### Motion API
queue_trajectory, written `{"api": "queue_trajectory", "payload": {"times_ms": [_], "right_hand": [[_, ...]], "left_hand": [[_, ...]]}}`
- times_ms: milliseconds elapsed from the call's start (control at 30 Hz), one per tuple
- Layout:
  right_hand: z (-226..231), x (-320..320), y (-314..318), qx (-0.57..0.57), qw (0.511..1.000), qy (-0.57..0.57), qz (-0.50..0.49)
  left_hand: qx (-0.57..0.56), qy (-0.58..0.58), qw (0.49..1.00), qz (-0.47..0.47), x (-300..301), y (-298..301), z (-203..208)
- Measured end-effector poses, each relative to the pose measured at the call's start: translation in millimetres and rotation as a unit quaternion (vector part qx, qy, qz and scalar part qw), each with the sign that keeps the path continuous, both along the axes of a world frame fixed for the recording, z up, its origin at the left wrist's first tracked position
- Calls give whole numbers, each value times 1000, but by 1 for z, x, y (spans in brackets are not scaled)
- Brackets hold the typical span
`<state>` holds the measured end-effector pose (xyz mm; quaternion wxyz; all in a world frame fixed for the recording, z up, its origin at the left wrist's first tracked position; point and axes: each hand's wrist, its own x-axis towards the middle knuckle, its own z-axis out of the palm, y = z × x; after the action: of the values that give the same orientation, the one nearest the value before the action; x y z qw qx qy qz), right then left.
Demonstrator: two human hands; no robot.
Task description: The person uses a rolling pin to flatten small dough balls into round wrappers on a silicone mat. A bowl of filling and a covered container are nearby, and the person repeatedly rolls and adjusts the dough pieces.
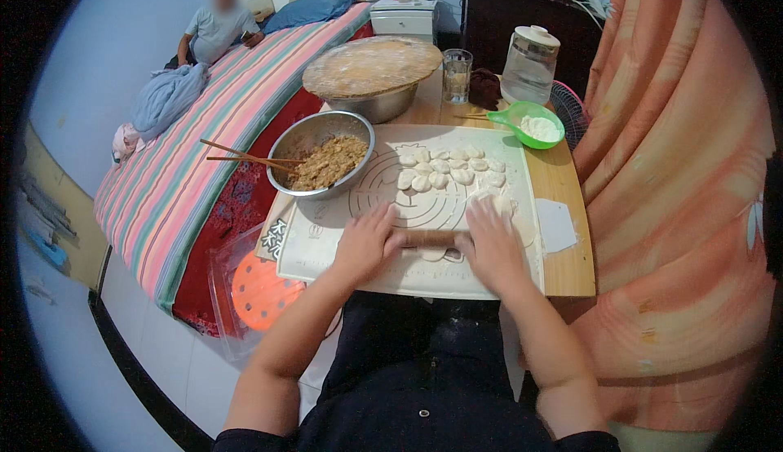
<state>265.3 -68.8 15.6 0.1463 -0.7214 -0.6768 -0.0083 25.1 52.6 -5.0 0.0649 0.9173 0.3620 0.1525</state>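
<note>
My left hand and my right hand both press down on a wooden rolling pin lying across the near edge of a white pastry mat. A flat piece of dough peeks out under the pin. Several small round dough pieces lie in rows further up the mat. A steel bowl of brownish minced filling with chopsticks resting in it stands at the mat's left corner.
A round wooden board covers a steel basin at the back of the small wooden table. A glass, clear jar and green scoop of flour stand at the far right. Striped bed with a seated person left; curtain right.
</note>
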Motion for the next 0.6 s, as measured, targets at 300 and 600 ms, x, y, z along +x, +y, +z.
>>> {"api": "queue_trajectory", "payload": {"times_ms": [300,600], "right_hand": [[-6,-15,-46,114,990,67,45],[-23,-13,-43,67,997,28,32]], "left_hand": [[-212,-14,949,-233,34,-10,43],[-58,10,991,-121,4,-22,27]]}}
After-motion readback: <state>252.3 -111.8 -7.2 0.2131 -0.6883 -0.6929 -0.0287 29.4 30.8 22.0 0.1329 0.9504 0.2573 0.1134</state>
